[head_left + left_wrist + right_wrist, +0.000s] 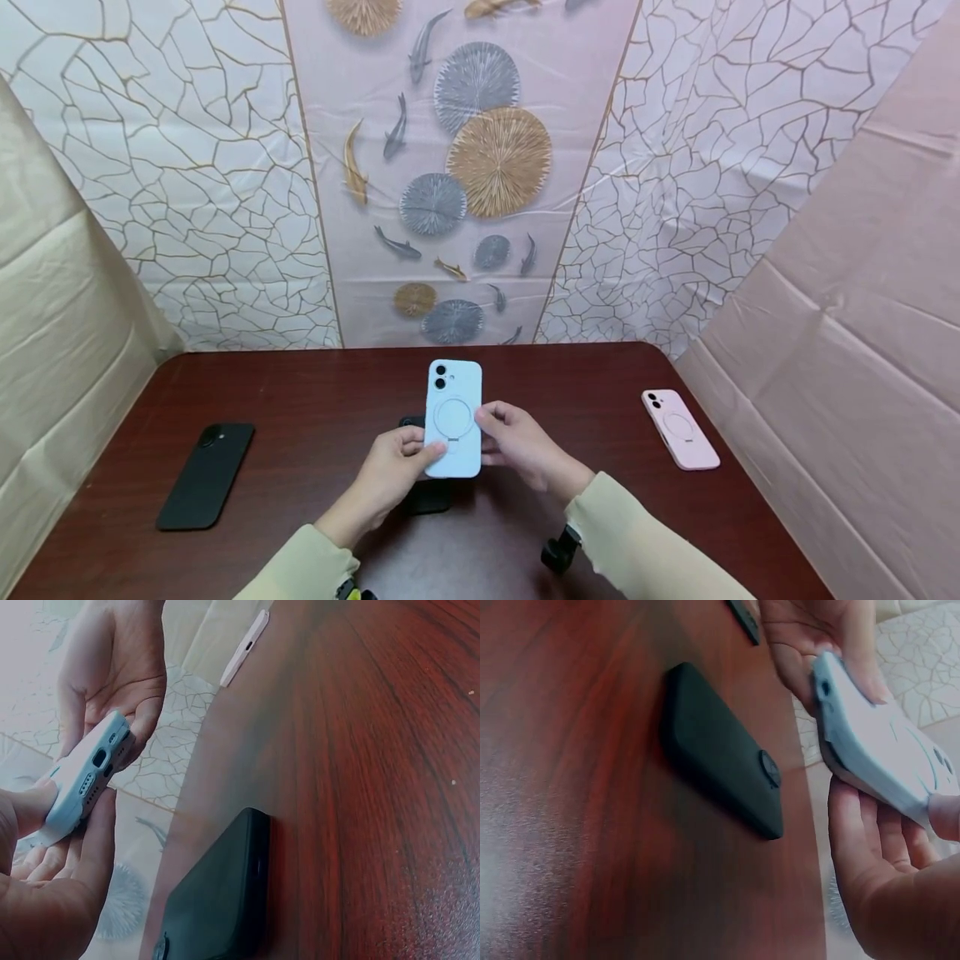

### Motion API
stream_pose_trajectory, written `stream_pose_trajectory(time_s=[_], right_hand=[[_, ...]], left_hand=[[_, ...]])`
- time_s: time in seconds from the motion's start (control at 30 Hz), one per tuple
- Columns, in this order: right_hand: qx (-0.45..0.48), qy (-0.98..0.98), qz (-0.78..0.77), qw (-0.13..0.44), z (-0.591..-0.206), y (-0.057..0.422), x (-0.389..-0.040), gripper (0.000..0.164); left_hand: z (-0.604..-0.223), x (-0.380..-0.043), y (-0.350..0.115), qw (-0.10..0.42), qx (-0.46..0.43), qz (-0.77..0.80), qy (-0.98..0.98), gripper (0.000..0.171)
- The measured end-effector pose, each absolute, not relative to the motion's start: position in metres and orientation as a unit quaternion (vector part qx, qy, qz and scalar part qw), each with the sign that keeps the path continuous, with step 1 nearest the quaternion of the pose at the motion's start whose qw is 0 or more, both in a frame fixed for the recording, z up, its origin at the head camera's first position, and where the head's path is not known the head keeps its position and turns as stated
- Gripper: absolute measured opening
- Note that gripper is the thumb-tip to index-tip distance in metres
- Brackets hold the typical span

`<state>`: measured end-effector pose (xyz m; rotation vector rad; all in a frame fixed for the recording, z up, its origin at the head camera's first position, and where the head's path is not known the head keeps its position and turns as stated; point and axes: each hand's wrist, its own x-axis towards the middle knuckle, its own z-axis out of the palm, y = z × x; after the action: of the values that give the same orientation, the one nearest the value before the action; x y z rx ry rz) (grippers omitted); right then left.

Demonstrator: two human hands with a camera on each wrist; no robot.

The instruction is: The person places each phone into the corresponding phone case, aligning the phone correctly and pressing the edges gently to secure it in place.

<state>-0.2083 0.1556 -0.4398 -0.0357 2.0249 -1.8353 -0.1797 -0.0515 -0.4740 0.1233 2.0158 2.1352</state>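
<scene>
Both hands hold up a light blue phone case (pixel 463 379) with a ring on its back and two camera lenses at its top left. A dark edge shows along its underside in the right wrist view. My left hand (pixel 384 473) grips its lower left corner, thumb on the back and fingers beneath. My right hand (pixel 528 446) pinches the right edge with the thumb on the rim. Port and speaker openings on the case's bottom end (pixel 97 761) face the left wrist camera. Beneath the hands, a black phone (pixel 712 750) lies on the table, partly hidden in the head view.
Another black phone (pixel 206 477) lies at the left of the dark red wooden table (pixel 315 392). A pink phone (pixel 682 431) with a ring on its back lies near the right edge. Patterned cloth (pixel 225 167) hangs behind the table, and plain cloth (pixel 847 350) lines the sides.
</scene>
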Motion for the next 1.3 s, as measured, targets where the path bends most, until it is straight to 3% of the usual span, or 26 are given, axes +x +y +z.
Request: stream_pose_trajectory(time_s=[0.43, 0.93, 1.3], right_hand=[[-0.064, 0.720, -0.651, 0.234, -0.439, 0.149, -0.200, 0.031], [-0.059, 0.759, -0.623, 0.178, -0.443, 0.142, -0.201, 0.027], [-0.047, 0.756, -0.631, 0.169, -0.443, 0.143, -0.201, 0.027]], left_hand=[[-0.474, -0.181, -0.052, 0.080, 0.008, 0.727, 0.682, 0.028], [-0.473, -0.181, -0.052, 0.087, 0.013, 0.729, 0.678, 0.029], [-0.470, -0.183, -0.054, 0.111, 0.035, 0.732, 0.671, 0.031]])
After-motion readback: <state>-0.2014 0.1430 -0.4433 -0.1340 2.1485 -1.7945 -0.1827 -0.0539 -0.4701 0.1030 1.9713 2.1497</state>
